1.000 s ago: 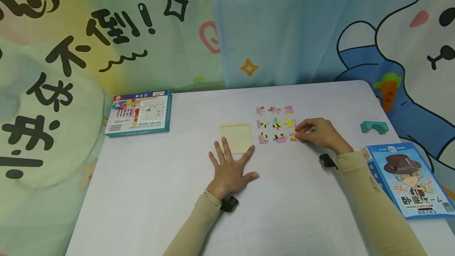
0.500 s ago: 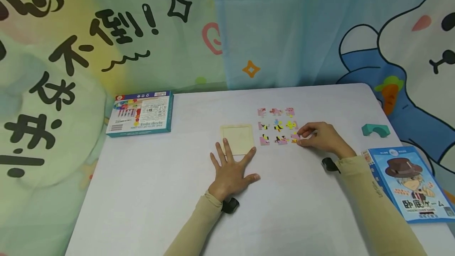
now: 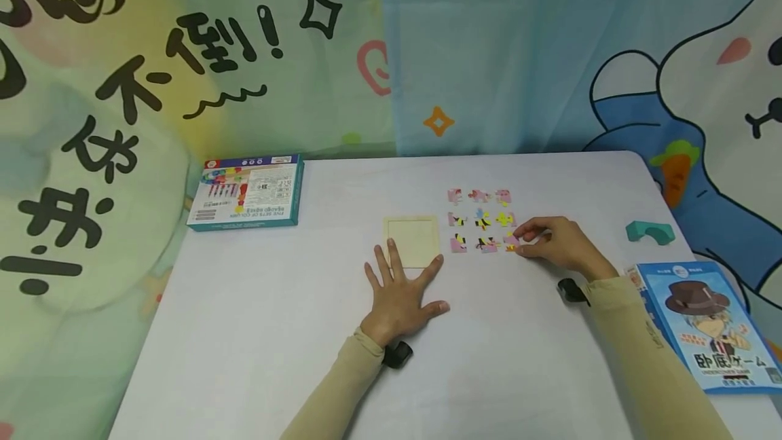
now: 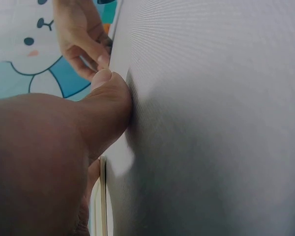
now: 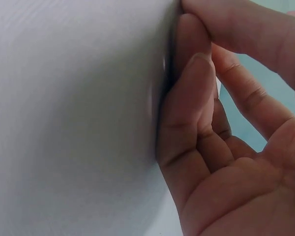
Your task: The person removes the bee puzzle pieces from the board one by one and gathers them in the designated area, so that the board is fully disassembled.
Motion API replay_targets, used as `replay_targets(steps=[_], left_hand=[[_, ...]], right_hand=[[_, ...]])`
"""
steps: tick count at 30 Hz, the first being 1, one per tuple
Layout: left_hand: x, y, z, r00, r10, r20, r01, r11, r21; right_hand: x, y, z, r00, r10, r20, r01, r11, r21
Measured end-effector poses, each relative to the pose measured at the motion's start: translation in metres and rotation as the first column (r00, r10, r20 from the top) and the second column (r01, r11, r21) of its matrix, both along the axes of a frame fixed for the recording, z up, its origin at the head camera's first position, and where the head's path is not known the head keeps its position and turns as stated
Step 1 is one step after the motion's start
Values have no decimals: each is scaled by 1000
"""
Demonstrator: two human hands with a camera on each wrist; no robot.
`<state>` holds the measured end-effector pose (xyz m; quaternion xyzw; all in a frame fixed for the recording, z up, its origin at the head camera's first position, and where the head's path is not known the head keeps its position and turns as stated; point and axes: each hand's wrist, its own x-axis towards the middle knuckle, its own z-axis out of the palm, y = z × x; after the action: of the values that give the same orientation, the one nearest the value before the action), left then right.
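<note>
My left hand (image 3: 397, 304) lies palm down with fingers spread, fingertips over the lower edge of a square pale wooden frame (image 3: 412, 221). Its thumb (image 4: 110, 108) rests on the white cloth in the left wrist view. To the right of the frame, small pink and yellow jigsaw pieces (image 3: 482, 220) sit apart in rows, some with black-and-yellow bee patterns. Thumb and index finger of my right hand (image 3: 559, 243) pinch the right edge of the lower-right jigsaw piece (image 3: 510, 243), still at table level. In the right wrist view its curled fingers (image 5: 196, 88) hide the piece.
A flat game box (image 3: 247, 192) lies at the back left of the white table (image 3: 275, 331). At the right are a teal arch block (image 3: 650, 231) and a blue box (image 3: 711, 331) with a hat-wearing cartoon figure, beside my right sleeve. A printed curtain (image 3: 476, 53) hangs behind.
The head view has shifted slightly, so everything sits a little lower and further right. Both hands keep nearly the same place; the right fingers stay at the lower-right jigsaw piece.
</note>
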<state>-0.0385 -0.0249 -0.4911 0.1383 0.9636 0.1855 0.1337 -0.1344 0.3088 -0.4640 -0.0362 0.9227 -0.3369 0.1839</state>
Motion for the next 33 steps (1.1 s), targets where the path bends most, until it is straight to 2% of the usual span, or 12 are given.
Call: replay_targets(steps=[5, 14, 24, 28, 33], left_hand=[[0, 0, 5, 1000, -3, 13, 3, 1000, -11], [-1, 3, 6, 1000, 2, 5, -2, 1000, -26], [-4, 3, 0, 999, 9, -34, -9, 1000, -5], [-3, 2, 2, 1000, 19, -4, -19, 1000, 10], [-3, -2, 12, 999, 23, 36, -25, 997, 69]], right_hand=[[1, 2, 0, 1000, 1, -2, -1, 1000, -3], [1, 3, 0, 1000, -11, -18, 11, 1000, -13], [3, 4, -4, 998, -33, -50, 32, 999, -20], [4, 2, -6, 997, -38, -65, 37, 999, -12], [6, 0, -6, 995, -42, -89, 42, 999, -5]])
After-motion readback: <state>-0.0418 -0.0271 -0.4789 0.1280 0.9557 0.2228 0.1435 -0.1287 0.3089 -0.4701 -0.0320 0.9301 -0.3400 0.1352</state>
